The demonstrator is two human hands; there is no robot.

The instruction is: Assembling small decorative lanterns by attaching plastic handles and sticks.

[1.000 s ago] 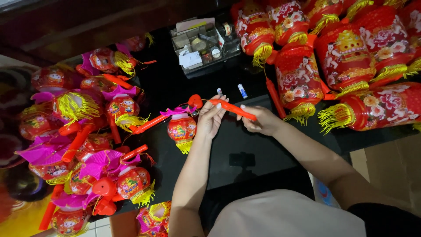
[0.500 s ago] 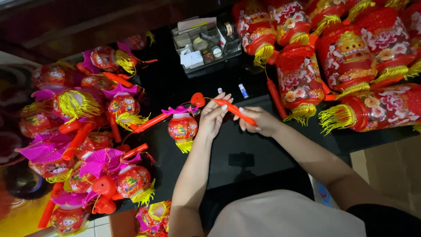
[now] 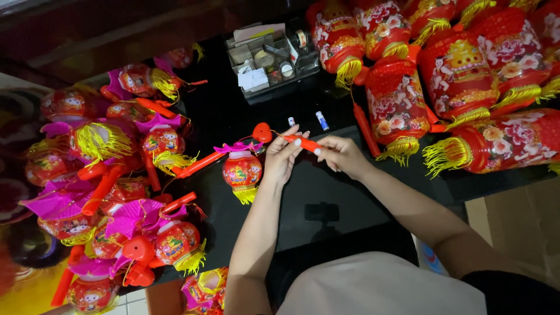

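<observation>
1. Nearest the camera sits the person in a pale top, with both forearms reaching out over a glossy black desk whose near edge runs just in front of the body.
2. At the near left corner, over yellow floor, a heap of small red and pink lanterns with yellow tassels and orange sticks spills across the left part of the desk.
3. To the near right, past the desk edge, lies brown cardboard.
4. In the middle of the desk the left hand and right hand meet on 1 thin orange stick; each grip is pinched shut on it, held just above the surface.
5. The stick's far-left end carries a heart-shaped tip, and a small red lantern with a pink top and yellow tassel hangs just left of the left hand.
6. The bare black patch under and near the hands is the only open surface.
7. Just beyond the hands lie 2 small white and blue tubes.
8. Farther back stands a clear organiser box of small items.
9. Along the far right, large red lanterns with gold fringes crowd the desk up to its right edge.
</observation>
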